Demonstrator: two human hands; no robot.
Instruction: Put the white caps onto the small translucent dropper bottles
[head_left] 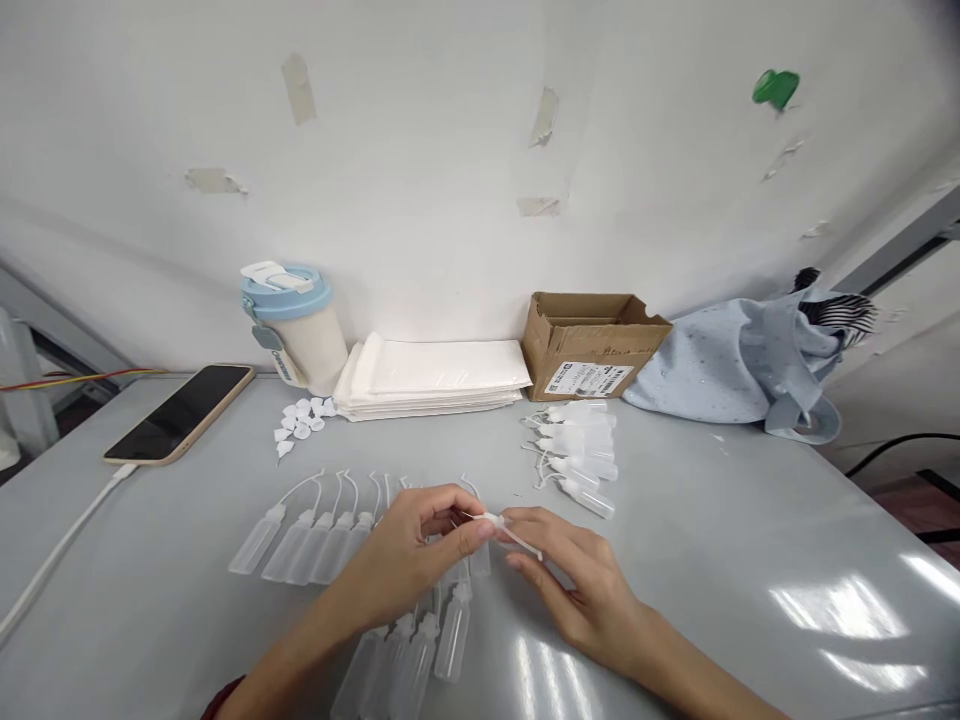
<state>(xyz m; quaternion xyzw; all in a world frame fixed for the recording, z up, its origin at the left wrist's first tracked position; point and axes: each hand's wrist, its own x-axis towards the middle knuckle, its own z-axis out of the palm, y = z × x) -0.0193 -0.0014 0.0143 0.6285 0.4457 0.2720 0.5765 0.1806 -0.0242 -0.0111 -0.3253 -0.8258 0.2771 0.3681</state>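
My left hand pinches a small white nozzle cap between thumb and fingertips. A thin white tube slants from it in front of the fingers of my right hand. The right thumb and index finger are apart, with fingertips close to the cap; contact is unclear. Under and left of my left hand lies a row of clear plastic squeeze bottles with thin tubes. Nearer me are several more bottles, partly hidden by my left forearm. Whether a bottle is inside my left hand is hidden.
A pile of bottles lies before a cardboard box. Small white caps sit by a blue-lidded cup. White padded envelopes are stacked against the wall. A phone with a cable lies left, a blue bag right.
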